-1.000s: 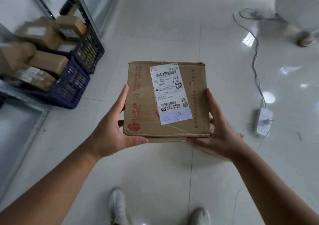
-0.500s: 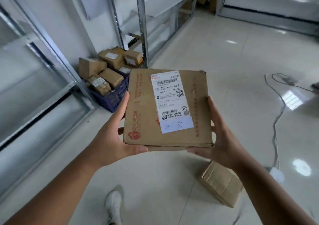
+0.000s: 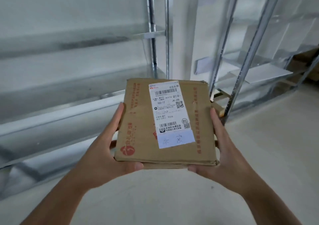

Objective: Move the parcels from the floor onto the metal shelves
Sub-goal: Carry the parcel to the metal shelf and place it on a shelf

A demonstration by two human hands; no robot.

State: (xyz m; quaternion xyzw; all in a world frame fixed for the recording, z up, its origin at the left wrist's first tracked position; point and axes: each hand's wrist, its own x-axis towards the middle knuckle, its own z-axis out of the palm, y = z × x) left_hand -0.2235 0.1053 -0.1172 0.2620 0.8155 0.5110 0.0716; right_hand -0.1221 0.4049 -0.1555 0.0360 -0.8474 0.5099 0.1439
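I hold a flat brown cardboard parcel (image 3: 138,129) with a white shipping label level in front of me. My left hand (image 3: 105,154) grips its left side, thumb on the near edge. My right hand (image 3: 222,150) grips its right side, fingers underneath. Metal shelves (image 3: 69,93) run along the wall to the left, with bare grey boards just beyond the parcel. A second metal shelf unit (image 3: 259,72) stands at the right behind a slanted upright.
A white wall column (image 3: 183,31) stands between the two shelf units. Brown cardboard (image 3: 309,59) shows at the far right edge on the right unit. Pale floor tiles (image 3: 172,199) lie below my arms.
My view has swung up and left from the floor to face the shelves. The basket of parcels, the loose parcel on the floor and my shoes have left the frame. Both hands still hold the parcel.
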